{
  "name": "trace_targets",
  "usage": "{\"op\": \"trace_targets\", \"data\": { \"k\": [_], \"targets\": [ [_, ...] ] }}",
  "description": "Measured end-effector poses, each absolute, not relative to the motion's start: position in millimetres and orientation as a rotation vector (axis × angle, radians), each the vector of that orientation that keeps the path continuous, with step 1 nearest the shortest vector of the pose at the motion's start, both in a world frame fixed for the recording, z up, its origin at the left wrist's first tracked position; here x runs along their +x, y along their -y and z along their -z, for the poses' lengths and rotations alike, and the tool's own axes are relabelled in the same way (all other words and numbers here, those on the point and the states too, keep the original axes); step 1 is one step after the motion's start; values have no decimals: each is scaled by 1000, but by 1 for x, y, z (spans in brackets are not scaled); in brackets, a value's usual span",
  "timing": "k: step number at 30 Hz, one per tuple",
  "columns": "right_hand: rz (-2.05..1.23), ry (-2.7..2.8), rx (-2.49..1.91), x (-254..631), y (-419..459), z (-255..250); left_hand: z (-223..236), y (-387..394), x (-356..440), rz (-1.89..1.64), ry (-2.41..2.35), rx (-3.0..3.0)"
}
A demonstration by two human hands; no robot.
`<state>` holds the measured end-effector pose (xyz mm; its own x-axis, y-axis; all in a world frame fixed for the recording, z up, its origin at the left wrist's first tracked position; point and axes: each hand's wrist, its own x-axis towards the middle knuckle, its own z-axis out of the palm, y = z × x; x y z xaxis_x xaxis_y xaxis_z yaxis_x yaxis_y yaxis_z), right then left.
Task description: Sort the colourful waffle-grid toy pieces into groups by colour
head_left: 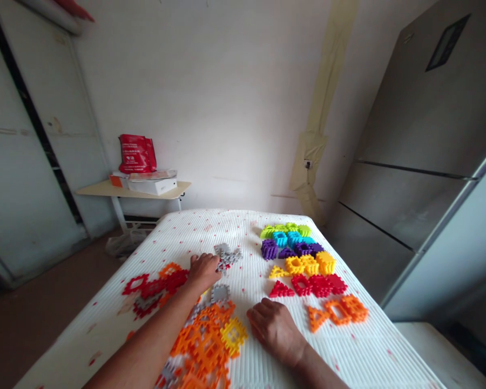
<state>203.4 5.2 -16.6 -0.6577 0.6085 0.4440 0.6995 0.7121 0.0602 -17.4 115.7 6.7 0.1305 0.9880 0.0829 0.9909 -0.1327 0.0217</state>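
My left hand point(205, 268) reaches over the middle of the table with its fingers bent downward, beside a small heap of grey interlocking toy pieces point(228, 255). Its fingertips are hidden, and so is whatever they may hold. Nearer to me, my right hand point(277, 329) is curled low over the tabletop, knuckles up; its palm is out of sight. Just left of it lies a yellow square piece point(234, 336) on a loose pile of orange pieces point(206, 346). A grey square piece point(220, 293) is at the pile's far end.
Stacks sorted by colour line the table's right side: green point(287, 230), blue point(294, 239), purple point(269, 249), yellow point(326, 262), red point(322, 285), orange point(354, 308). Loose red pieces point(136, 284) lie left of my left arm. A fridge point(405, 210) stands at right.
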Motion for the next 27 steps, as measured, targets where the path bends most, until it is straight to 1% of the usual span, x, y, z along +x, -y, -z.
{"op": "trace_targets", "data": {
  "k": [7, 12, 20, 27],
  "targets": [
    [301, 2505, -1007, 203, -6, 16, -33, -106, -30, 301, 2086, -2347],
    [291, 2501, -1010, 204, -5, 16, -44, -104, -44, 450, 2257, -2354],
    [285, 2510, -1014, 203, -7, 20, -32, -100, -59, 696, 2528, -2472],
    [281, 2510, -1015, 203, -5, 16, -18, -100, -57, 776, 2545, -2452]
  ]
}}
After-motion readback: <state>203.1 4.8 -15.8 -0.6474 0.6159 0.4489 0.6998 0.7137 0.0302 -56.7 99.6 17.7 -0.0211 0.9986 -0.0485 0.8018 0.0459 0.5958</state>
